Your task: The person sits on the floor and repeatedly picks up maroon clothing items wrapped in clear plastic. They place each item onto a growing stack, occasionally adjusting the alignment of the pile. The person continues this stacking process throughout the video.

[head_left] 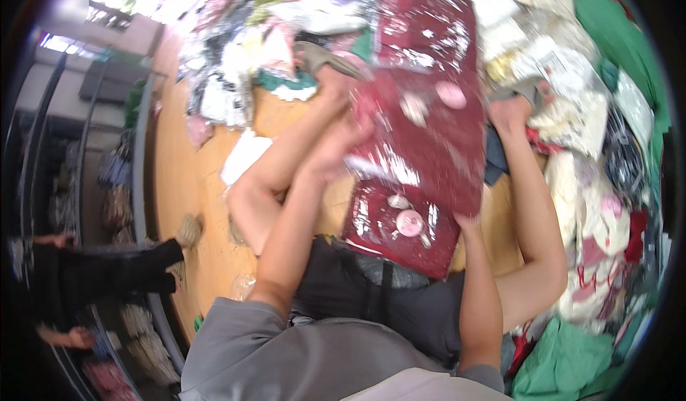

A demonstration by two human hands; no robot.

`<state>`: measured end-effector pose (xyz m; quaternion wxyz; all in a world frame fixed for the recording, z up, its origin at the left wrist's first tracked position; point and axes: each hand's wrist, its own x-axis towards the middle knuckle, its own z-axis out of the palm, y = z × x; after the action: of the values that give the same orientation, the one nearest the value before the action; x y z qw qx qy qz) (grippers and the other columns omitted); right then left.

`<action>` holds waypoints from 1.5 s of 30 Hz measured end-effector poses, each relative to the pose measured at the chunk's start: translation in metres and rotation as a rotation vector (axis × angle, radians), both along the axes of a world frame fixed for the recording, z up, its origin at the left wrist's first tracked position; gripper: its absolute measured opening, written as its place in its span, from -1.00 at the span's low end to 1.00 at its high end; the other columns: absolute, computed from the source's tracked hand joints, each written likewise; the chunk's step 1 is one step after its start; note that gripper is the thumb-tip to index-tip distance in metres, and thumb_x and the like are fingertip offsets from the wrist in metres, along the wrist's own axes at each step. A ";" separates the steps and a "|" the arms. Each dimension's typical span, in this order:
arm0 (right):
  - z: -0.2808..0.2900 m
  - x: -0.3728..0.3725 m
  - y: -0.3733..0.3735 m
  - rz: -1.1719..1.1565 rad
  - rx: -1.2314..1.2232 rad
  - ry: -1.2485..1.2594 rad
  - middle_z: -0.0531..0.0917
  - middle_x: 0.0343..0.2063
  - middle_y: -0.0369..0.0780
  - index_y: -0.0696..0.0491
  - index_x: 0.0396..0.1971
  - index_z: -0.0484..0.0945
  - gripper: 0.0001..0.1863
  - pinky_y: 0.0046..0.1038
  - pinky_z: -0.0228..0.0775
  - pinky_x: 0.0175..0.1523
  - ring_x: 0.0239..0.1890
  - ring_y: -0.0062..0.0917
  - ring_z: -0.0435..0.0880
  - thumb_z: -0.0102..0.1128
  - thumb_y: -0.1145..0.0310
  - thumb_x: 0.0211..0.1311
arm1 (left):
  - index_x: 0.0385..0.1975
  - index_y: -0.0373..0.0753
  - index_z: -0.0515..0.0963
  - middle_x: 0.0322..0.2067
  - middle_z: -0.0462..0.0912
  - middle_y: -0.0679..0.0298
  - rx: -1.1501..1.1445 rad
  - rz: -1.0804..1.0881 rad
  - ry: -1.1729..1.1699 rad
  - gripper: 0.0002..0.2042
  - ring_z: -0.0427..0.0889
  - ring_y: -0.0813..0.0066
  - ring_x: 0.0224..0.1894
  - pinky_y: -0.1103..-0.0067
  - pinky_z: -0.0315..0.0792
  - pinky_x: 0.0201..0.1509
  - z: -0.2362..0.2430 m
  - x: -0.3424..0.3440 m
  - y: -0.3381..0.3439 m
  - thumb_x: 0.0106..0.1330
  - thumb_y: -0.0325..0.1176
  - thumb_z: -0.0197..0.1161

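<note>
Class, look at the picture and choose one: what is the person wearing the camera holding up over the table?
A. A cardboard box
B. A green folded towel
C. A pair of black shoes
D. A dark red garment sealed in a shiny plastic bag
D: both the left hand and the right hand grip a dark red packaged garment, its plastic glinting, above the wooden table.

Big dark red glossy pack [429, 93] up in front of me, flat rectangle in shiny plastic, pale pink round sticker [451, 94] near middle. My left hand [336, 151] on its left edge, right hand [468, 219] at bottom corner. Second red pack [400, 226] lying under it on wood table [186, 179], pink round sticker [410, 222] too. Heap of clear-bagged packs [236, 58] beyond, blurry.
</note>
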<state>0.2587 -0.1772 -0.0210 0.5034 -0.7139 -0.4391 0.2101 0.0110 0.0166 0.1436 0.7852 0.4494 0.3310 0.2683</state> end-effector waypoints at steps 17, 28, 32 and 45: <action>-0.070 0.008 0.017 -0.101 0.174 1.339 0.58 0.16 -0.15 0.12 0.29 0.39 -0.44 -0.35 0.50 0.24 0.13 -0.38 0.63 -0.10 0.00 0.54 | 0.36 -0.13 0.41 -0.16 0.66 0.34 0.119 -0.768 0.768 -0.39 0.57 0.66 -0.28 0.66 0.44 -0.44 -0.049 -0.127 -0.096 0.44 0.07 0.31; -0.098 0.013 0.031 -0.297 -0.018 1.064 0.55 0.22 -0.09 0.12 0.36 0.36 -0.45 -0.33 0.40 0.34 0.23 -0.33 0.55 -0.09 0.07 0.58 | 0.25 -0.42 0.46 0.06 0.67 -0.17 0.419 -0.122 0.909 -0.11 0.69 0.06 0.10 0.39 0.51 0.21 -0.069 -0.064 -0.066 0.23 0.34 0.35; -0.134 0.011 0.025 -0.321 0.003 1.116 0.53 0.24 -0.07 0.13 0.39 0.34 -0.45 -0.32 0.36 0.38 0.27 -0.32 0.53 -0.09 0.10 0.59 | 0.20 -0.45 0.48 0.09 0.65 -0.17 0.454 -0.066 0.835 -0.17 0.66 0.07 0.15 0.35 0.47 0.26 -0.065 -0.067 -0.085 0.17 0.19 0.50; 0.044 0.014 -0.020 -0.214 -0.349 0.285 0.70 -0.08 0.06 0.19 -0.03 0.55 -0.36 -0.25 0.47 0.13 -0.01 -0.16 0.70 0.09 -0.21 0.46 | 0.16 -0.43 0.53 -0.03 0.74 0.06 0.311 0.023 0.684 -0.43 0.70 0.43 -0.04 0.49 0.56 0.10 -0.075 -0.052 -0.104 0.36 -0.07 0.44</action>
<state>0.2722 -0.1969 0.0233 0.4488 -0.7957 -0.2426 0.3266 -0.0406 -0.0876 0.0684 0.5486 0.6230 0.5345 0.1585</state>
